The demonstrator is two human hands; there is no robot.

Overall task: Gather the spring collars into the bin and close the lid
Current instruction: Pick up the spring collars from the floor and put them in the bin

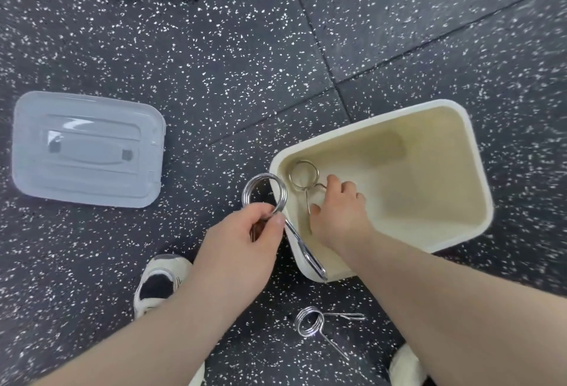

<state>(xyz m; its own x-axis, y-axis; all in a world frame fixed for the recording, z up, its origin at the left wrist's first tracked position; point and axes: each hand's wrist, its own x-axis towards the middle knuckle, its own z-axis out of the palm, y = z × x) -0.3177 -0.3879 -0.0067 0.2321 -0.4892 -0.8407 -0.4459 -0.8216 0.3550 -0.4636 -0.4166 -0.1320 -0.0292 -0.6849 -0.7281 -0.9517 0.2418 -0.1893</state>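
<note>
Collars going in: right hand deep in the bin, fingers on a collar at the bottom, clamped or letting go, cannot tell. Left hand beside the rim, fingers pinched on a second collar. Best lowered, not dropped. Two more on the floor; lid off, well left.

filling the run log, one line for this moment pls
right hand: collar into bin | left hand: holds collar | floor: two collars | lid: off
</note>
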